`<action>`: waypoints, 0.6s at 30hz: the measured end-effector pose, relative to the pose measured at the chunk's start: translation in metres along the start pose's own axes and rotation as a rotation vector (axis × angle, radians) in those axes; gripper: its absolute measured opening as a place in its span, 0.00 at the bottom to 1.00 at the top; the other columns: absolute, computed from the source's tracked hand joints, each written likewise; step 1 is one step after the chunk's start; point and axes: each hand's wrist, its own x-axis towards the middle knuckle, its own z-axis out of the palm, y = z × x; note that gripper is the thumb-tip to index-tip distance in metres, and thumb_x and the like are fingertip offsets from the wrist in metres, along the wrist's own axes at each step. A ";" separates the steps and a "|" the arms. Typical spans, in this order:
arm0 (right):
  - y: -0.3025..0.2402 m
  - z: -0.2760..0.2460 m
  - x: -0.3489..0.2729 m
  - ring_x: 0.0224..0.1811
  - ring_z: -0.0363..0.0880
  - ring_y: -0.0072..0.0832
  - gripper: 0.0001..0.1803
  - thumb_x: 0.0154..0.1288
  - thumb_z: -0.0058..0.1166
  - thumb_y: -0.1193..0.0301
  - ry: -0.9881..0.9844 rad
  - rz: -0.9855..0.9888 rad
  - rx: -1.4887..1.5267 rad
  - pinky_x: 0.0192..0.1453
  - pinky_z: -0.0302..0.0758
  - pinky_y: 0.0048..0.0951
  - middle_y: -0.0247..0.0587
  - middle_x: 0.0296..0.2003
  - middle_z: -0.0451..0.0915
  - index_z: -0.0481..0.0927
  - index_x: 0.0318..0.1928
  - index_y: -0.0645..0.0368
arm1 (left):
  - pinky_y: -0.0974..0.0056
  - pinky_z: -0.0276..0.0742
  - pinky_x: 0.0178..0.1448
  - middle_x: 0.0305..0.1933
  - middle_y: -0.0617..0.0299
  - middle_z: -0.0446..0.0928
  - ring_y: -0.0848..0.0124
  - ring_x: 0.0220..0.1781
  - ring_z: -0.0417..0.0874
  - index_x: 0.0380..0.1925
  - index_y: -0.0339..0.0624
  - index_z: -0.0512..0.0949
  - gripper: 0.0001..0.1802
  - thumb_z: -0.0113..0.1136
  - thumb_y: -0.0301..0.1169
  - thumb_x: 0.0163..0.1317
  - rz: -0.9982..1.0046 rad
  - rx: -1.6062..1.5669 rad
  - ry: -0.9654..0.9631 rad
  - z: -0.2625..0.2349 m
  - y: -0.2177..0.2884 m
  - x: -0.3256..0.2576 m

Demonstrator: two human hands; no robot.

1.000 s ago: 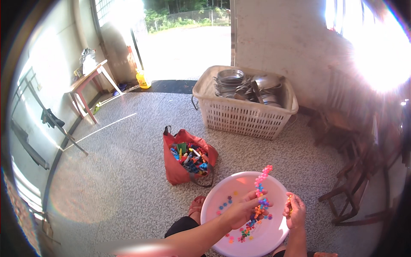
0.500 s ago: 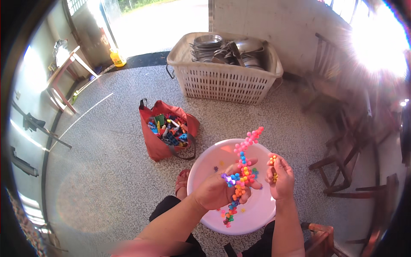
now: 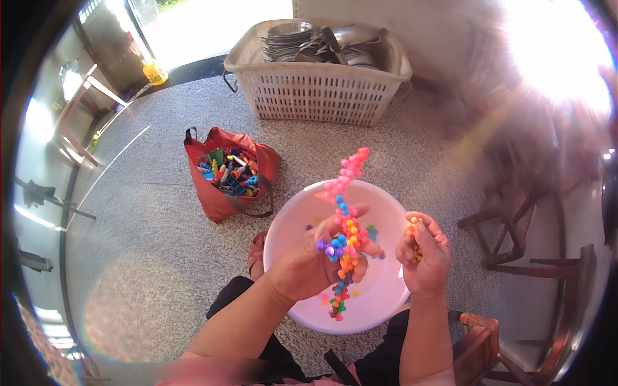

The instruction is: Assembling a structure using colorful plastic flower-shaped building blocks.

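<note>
My left hand [image 3: 299, 269] holds up a long branching chain of linked knobbly plastic pieces [image 3: 349, 228]. Pink pieces form its top, with blue, yellow, orange and purple further down and mixed colours at the lower end. To its right, my right hand [image 3: 427, 260] pinches a few yellow and orange knobbly pieces [image 3: 412, 226] between thumb and fingers; these are apart from the chain. Below both hands stands a pink plastic basin [image 3: 380, 307]. Several loose flower-shaped pieces lie inside it, partly hidden by my left hand and the chain.
A red bag [image 3: 209, 186] full of mixed plastic toys stands left of the basin. Beyond is a white slatted basket [image 3: 315, 96] with metal dishes. Wooden chairs [image 3: 534, 264] are at the right, a yellow bottle [image 3: 154, 72] by the doorway, and a sandalled foot [image 3: 257, 253] beside the basin.
The view has shifted, so the surroundings sit higher and further left. My right hand is a little further from the chain. Both hands keep their hold.
</note>
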 end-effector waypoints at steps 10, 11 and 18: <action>-0.010 -0.016 -0.025 0.21 0.65 0.12 0.12 0.61 0.50 0.75 -0.183 -0.031 0.040 0.21 0.60 0.12 0.35 0.29 0.74 0.73 0.46 0.64 | 0.59 0.72 0.45 0.42 0.54 0.74 0.64 0.39 0.77 0.64 0.46 0.48 0.34 0.48 0.44 0.63 -0.050 0.202 0.231 0.000 -0.033 0.017; -0.012 -0.016 -0.026 0.20 0.66 0.12 0.13 0.61 0.51 0.75 -0.196 -0.046 0.016 0.21 0.60 0.11 0.35 0.28 0.75 0.73 0.46 0.65 | 0.59 0.72 0.45 0.42 0.54 0.74 0.64 0.39 0.77 0.64 0.46 0.48 0.34 0.48 0.44 0.63 -0.061 0.199 0.230 0.002 -0.036 0.018; -0.020 -0.021 -0.034 0.18 0.66 0.09 0.15 0.59 0.55 0.74 -0.222 0.015 -0.145 0.19 0.61 0.10 0.34 0.25 0.78 0.74 0.47 0.65 | 0.70 0.74 0.40 0.40 0.58 0.72 0.73 0.39 0.77 0.64 0.42 0.47 0.35 0.50 0.41 0.63 -0.095 0.540 0.403 0.009 -0.039 0.020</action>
